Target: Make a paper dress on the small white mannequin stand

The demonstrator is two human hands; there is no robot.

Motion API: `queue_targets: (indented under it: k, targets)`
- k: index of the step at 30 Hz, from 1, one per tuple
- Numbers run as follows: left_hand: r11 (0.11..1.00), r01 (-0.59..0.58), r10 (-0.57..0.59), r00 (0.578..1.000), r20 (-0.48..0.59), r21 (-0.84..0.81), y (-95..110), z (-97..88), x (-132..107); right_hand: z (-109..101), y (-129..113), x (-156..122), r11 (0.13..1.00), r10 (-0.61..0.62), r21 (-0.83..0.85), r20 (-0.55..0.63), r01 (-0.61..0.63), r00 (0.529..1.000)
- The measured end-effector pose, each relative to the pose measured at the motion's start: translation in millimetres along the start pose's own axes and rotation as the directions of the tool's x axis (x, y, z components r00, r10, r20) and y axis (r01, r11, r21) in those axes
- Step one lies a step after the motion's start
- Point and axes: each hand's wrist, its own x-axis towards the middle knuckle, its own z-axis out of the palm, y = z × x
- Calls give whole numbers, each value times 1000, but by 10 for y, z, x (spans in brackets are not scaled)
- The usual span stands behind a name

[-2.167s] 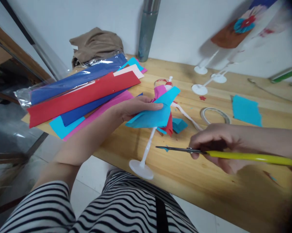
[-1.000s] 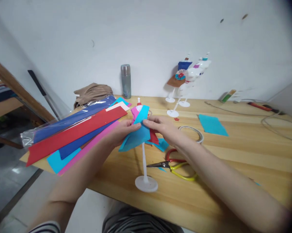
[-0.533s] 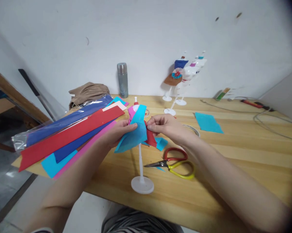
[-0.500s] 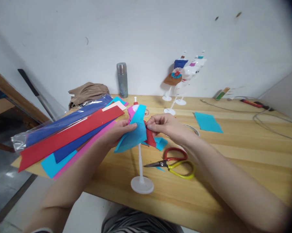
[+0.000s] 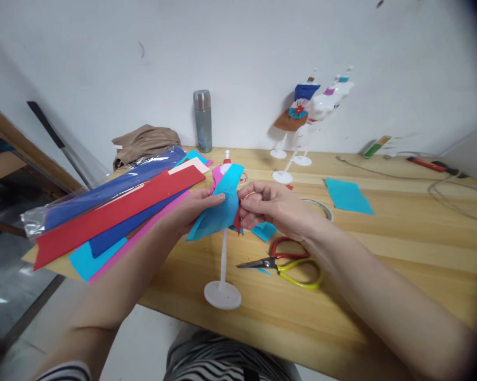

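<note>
A small white dress form (image 5: 222, 264) on a round base leans over the wooden table, dressed in a light-blue cloth-like piece (image 5: 222, 209) with pink at its shoulder and red at its neck. My left hand (image 5: 194, 207) grips the figure's side, thumb pressed on the light-blue piece. On the other side, the fingers of my right hand (image 5: 264, 207) are closed in a pinch at the edge of a red piece (image 5: 237, 222), mostly hidden behind them. Scissors (image 5: 278, 262) with one red and one yellow handle lie below my right hand. A light-blue scrap (image 5: 264, 231) is beside them.
Coloured strips and sheets (image 5: 119, 217) pile up at the left, near a brown cloth (image 5: 147, 143). A thermos (image 5: 203, 121) stands by the wall. More dress forms (image 5: 302, 106) stand at the back. A light-blue sheet (image 5: 348, 196) and cables (image 5: 440, 193) lie at right.
The dress form has tilted, its base shifting left. My right fingers have closed in around the red piece, which shows less now. The camera view has shifted slightly.
</note>
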Motion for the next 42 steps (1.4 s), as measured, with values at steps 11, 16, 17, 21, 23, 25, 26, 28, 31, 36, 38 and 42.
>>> queue_targets:
  k: [11, 16, 17, 21, 23, 25, 26, 28, 31, 36, 38, 42]
  targets:
    - [991, 130, -130, 991, -24, 11, 13, -47, 13, 29, 63, 50, 986, -74, -148, 16, 75, 997]
    - [990, 143, -143, 989, -22, 1, 38, -31, -15, 38, 109, 88, 973, -84, -216, 18, 86, 996]
    - [989, 145, -145, 989, -18, -1, 42, -33, -18, 42, 113, 85, 970, -94, -226, 16, 95, 995]
    - [990, 141, -141, 990, 18, -11, 57, -45, -18, 74, 97, 41, 960, -140, -244, 6, 138, 990]
    - [993, 119, -119, 993, -14, -19, 60, -37, -20, 88, 72, 14, 956, -166, -247, -2, 160, 986]
    - [995, 97, -97, 994, -57, -14, 50, -22, -23, 88, 47, -4, 952, -184, -253, -18, 174, 983]
    - [996, 89, -89, 993, -75, -3, 39, -13, -24, 81, 37, -9, 949, -193, -261, -36, 177, 980]
    - [997, 75, -72, 993, -96, 26, 7, 4, -23, 54, 22, -8, 940, -208, -291, -85, 176, 974]
    - [998, 30, -24, 994, -103, 59, -26, 48, -25, 11, 24, 6, 918, -211, -359, -88, 167, 974]
    - [994, -19, 29, 996, -87, 107, 4, 193, -75, 36, 71, 27, 947, -140, -293, -11, 131, 990]
    - [989, -30, 46, 993, -106, 148, 1, 243, -89, 70, 88, 35, 980, -109, -171, -32, 102, 994]
    - [975, -80, 114, 981, -157, 207, -52, 294, -79, 112, 104, 39, 999, -44, -7, -30, 44, 999]
